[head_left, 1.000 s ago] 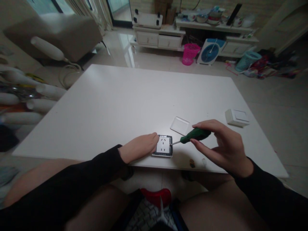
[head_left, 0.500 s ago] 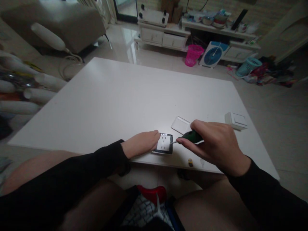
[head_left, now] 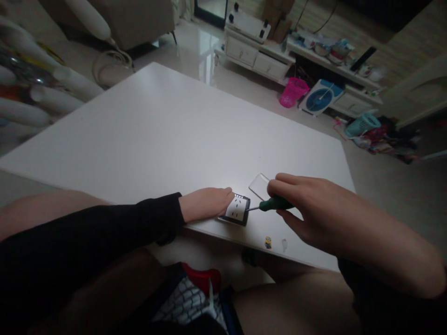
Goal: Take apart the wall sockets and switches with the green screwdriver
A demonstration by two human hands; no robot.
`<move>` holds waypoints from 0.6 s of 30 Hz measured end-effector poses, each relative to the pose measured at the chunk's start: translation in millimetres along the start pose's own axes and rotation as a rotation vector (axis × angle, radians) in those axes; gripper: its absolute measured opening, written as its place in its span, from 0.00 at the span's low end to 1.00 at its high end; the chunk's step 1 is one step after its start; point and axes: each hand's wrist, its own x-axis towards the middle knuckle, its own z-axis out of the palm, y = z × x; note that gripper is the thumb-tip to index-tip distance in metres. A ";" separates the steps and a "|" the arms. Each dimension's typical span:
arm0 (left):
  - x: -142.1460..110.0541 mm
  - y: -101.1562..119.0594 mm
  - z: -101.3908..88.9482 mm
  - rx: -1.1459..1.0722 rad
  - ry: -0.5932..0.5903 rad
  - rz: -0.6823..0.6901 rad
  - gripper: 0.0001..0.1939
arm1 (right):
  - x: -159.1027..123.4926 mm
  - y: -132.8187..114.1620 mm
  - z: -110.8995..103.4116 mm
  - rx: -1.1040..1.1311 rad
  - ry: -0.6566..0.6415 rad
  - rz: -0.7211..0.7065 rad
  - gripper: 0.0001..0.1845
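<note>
A white wall socket (head_left: pixel 237 209) with a dark frame lies face up near the front edge of the white table. My left hand (head_left: pixel 208 204) is closed over its left side, fingers wrapped against the edge. In my right hand (head_left: pixel 296 197) is a screwdriver (head_left: pixel 274 203) with a green handle, gripped between thumb and fingers. The metal shaft points left, its tip at the socket's right frame edge. Just behind the handle lies a flat, pale-rimmed cover plate (head_left: pixel 259 184), partly hidden by my right hand.
A small yellow figure sticker (head_left: pixel 267 242) and a pale sticker (head_left: pixel 284 244) are on the front part of the white table (head_left: pixel 195 130). Beyond it stand a pink basket (head_left: pixel 292 92), a blue-and-white fan (head_left: pixel 320 98) and a low cabinet (head_left: pixel 256 58).
My view has tilted and turned. My right hand has shifted its hold back along the screwdriver handle, and the forearm has swung. The white box at the right is now hidden from view.
</note>
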 end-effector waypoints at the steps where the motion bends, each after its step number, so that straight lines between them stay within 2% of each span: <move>1: 0.4 0.2 0.1 0.009 -0.006 -0.007 0.04 | 2.1 0.9 0.6 0.007 -0.002 0.005 0.06; 3: 1.0 0.9 0.2 0.031 -0.016 -0.016 0.04 | 7.4 0.4 2.8 -0.023 0.008 0.041 0.02; 6: 1.5 2.4 -0.8 0.052 -0.023 -0.021 0.05 | 15.3 -4.9 6.0 -0.180 0.034 0.149 0.14; 8: 1.5 3.2 -1.7 0.057 -0.028 -0.030 0.05 | 17.9 -8.5 6.9 -0.253 0.037 0.161 0.16; 12: 1.6 4.2 -2.8 0.018 -0.024 -0.060 0.06 | 14.3 -9.7 5.1 -0.204 0.020 0.067 0.03; 18: 0.4 7.0 -4.8 -0.043 -0.011 -0.055 0.06 | 8.0 -5.6 0.3 -0.014 -0.003 -0.069 0.07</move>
